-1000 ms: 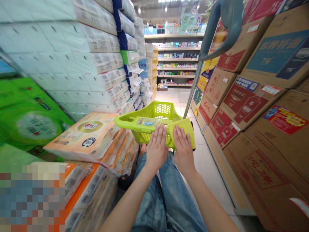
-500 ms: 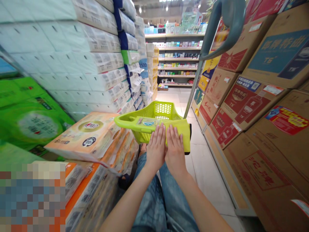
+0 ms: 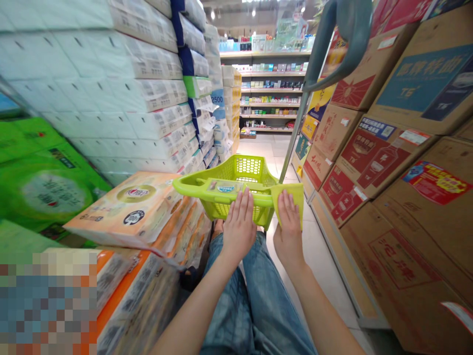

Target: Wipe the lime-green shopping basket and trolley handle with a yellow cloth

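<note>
A lime-green plastic shopping basket (image 3: pixel 218 199) with perforated walls and a labelled rim stands in front of my knees. My left hand (image 3: pixel 238 224) lies on its near rim, fingers straight and close together; the thumb is hidden. At the basket's right corner, my right hand (image 3: pixel 288 227) keeps a folded yellow cloth (image 3: pixel 278 197) under its fingers. That cloth overlaps the rim's end and sticks out to the right. A grey pull handle (image 3: pixel 354 49) on a metal pole (image 3: pixel 291 135) rises beyond the corner.
Packs of white tissue (image 3: pixel 92 93) are stacked high on the left. Orange tissue packs (image 3: pixel 125 207) sit closer, near my left arm. Cardboard cartons (image 3: pixel 402 241) line the right side on a low ledge. Shelves of small goods (image 3: pixel 271 88) stand at the aisle's end.
My right hand has slid to the right with the yellow cloth, away from my left hand. More of the basket's near rim shows between the hands. My left hand stays at the rim.
</note>
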{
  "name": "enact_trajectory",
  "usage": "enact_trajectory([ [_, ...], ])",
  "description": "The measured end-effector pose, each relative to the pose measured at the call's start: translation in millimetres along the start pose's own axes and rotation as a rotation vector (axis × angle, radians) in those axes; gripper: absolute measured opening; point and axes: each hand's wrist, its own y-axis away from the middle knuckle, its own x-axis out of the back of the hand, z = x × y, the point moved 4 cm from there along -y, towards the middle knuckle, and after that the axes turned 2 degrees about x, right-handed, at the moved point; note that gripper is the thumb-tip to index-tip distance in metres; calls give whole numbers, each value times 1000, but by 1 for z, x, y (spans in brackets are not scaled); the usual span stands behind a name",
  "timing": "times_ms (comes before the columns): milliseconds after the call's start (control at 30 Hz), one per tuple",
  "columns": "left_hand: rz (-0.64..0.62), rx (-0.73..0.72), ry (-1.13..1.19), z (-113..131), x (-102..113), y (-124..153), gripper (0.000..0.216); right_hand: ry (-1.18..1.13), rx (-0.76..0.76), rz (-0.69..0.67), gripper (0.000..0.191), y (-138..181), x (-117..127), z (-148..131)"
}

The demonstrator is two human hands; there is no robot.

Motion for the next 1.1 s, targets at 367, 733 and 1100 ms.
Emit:
enact_trajectory([
  [367, 1, -19, 10, -2, 0, 1, 78, 83, 132, -116, 76, 4, -13, -23],
  [733, -2, -4, 13, 0, 1, 0, 78, 22, -43, -3, 82, -1, -3, -2],
  [1100, -9, -25, -11, -3, -1, 2, 74, 142, 97, -138, 76, 1, -22, -36],
])
